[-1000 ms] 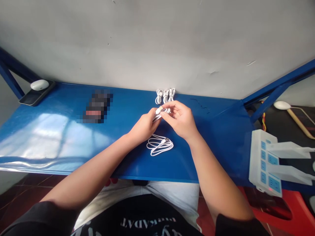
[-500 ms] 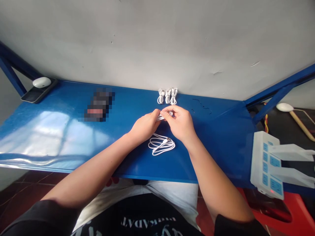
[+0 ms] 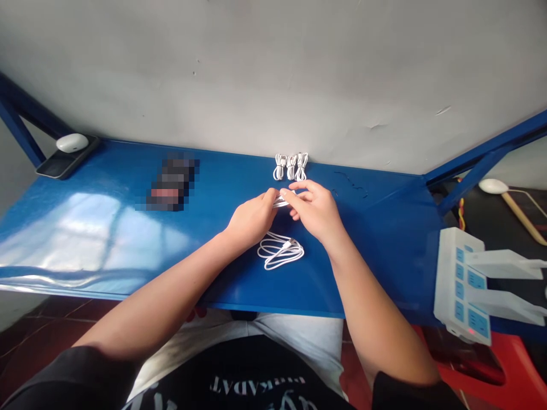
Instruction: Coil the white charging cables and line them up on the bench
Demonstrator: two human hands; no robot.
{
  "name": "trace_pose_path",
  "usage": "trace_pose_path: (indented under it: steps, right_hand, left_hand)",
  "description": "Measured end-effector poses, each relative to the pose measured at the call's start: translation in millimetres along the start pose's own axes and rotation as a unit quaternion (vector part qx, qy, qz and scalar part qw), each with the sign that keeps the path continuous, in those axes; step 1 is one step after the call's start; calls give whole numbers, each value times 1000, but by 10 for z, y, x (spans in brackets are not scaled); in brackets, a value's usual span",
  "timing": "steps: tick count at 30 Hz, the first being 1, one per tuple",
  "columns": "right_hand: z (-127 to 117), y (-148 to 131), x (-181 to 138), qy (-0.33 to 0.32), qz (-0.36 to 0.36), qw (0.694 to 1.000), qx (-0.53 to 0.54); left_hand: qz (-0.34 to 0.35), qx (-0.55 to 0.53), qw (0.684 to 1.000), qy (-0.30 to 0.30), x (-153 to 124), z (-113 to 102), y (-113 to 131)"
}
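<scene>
Over the middle of the blue table, my left hand and my right hand meet, both closed on a white cable bunched between their fingertips. Just below the hands a loose white cable coil lies flat on the table. Behind them, against the wall, three small bundled white cables stand side by side.
A blurred dark object lies left of centre. At the far left corner there is a dark tray with a white oval device. A white power strip with plugged adapters sits at the right, past the table's blue frame.
The right hand's fingers have shifted slightly on the cable and now reach further over it. The hands stay in the same spot, and the loose coil has not moved.
</scene>
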State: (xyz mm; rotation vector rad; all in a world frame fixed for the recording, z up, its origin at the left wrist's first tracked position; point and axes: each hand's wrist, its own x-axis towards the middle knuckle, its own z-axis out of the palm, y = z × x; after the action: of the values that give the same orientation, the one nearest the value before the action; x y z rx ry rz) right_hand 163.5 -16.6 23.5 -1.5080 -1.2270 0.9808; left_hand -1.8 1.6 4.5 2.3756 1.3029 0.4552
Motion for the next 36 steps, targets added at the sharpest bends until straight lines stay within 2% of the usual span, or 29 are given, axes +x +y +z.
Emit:
trace_pose_path:
  steps: [2,5,9,11,15,18,22,24,26,28,29,32,34,36]
  right_hand:
    - [0,-4,3,-28,0,1000,-11]
    - [0,-4,10,-37,-22,999,-5]
    - [-53,-11,44,-39,-20,999,19]
    - [-103,-21,65,-36,-21,999,20]
    - [-165,-48,77,-40,-22,999,30]
    - [-135,-62,60,-32,-6,997,63]
    - [-147,-29,111,-37,8,994,107]
    - [-266,41,207,6,-16,997,75]
    - [-466,154,343,117,-65,991,-13]
    - [-695,295,487,239,-97,954,-152]
    - [-799,368,551,276,-78,932,-220]
    - [-999,563,680,321,50,877,-353]
    - [-1035,659,721,318,98,858,-391]
    - [-1029,726,745,316,116,852,-401]
  left_hand:
    - [-9,-24,1000,1,3,6,-8]
    - [-2,-112,994,-1,9,18,-21]
    - [39,-278,960,-13,17,0,-16]
    - [26,-363,930,-42,23,-31,-8]
    - [1,-509,852,-126,45,-94,-6]
    - [-7,-572,808,-141,58,-113,-2]
    - [-74,-669,725,-148,57,-139,34]
    - [-100,-703,688,-147,53,-159,45]
    - [-112,-722,667,-148,51,-178,43]
    - [-117,-731,655,-149,53,-192,33]
    - [-120,-734,651,-149,55,-197,28]
    - [-129,-741,644,-142,62,-211,26]
    - [-137,-741,644,-134,64,-221,35]
    - [-144,-739,645,-128,65,-230,44]
